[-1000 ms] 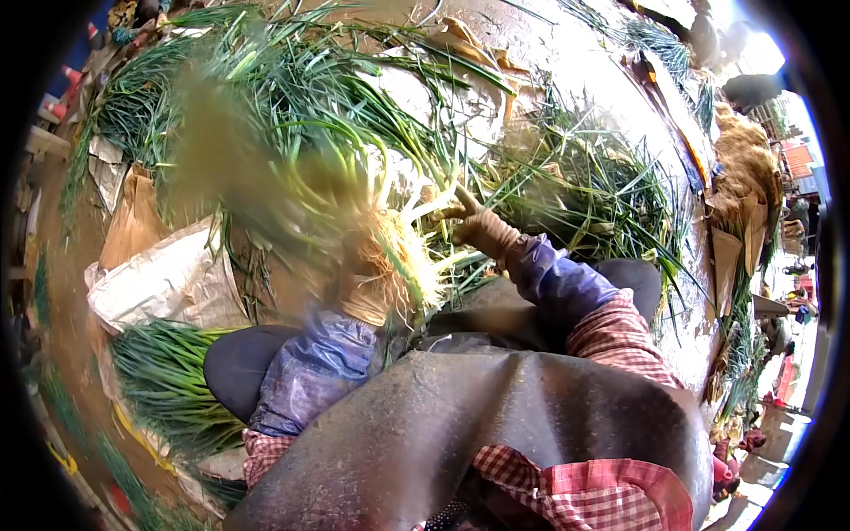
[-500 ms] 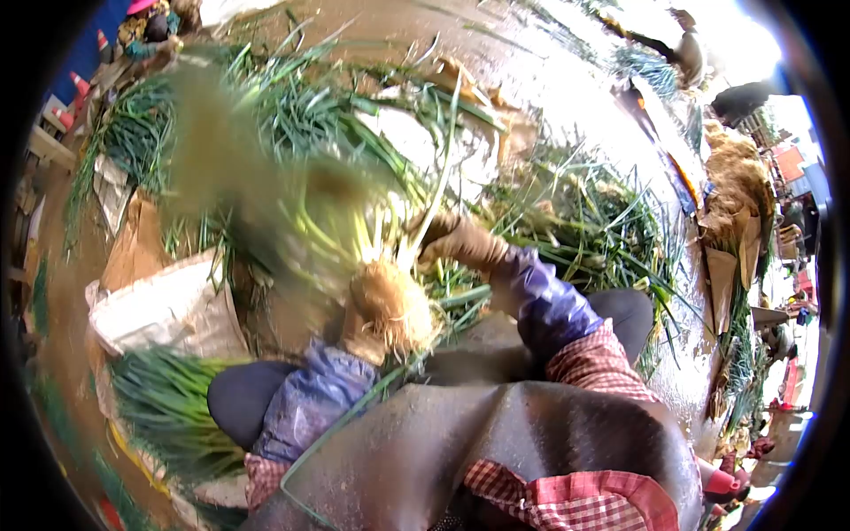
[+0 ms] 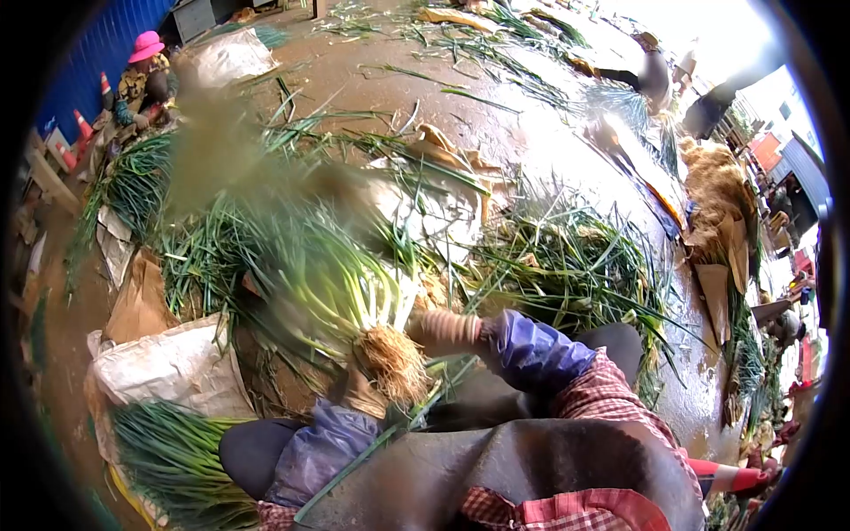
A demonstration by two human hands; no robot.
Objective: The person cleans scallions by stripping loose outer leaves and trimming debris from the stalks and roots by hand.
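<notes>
One bunch (image 3: 359,288) of green onions lies over the worker's lap at center, its long axis running from 11 to 5 o'clock: pale roots (image 3: 397,365) point to 5, green tops fan toward 11, partly veiled by a blurred smear. The left hand (image 3: 359,391), at 6 o'clock and half hidden, is clamped on the bunch near the roots. The right hand (image 3: 447,331) reaches in from 3 o'clock beside the stalks; its fingers are blurred, and whether they grip cannot be told. Two dark knees (image 3: 617,350) flank the work, at 4 and 7 o'clock, with one apron (image 3: 549,465) at 5 and a single long leaf (image 3: 347,472) lying across its edge.

Around the worker, one neat pile (image 3: 181,465) of onions rests at 8 o'clock, its tops toward 9, just below a white sack (image 3: 173,370). One loose heap (image 3: 575,265) sprawls between 2 and 3. Farther out, three cones (image 3: 82,126) line up at 10 o'clock, near one person in a pink hat (image 3: 146,46); a second white sack (image 3: 228,60) lies on the wet ground (image 3: 354,71) at 11.
</notes>
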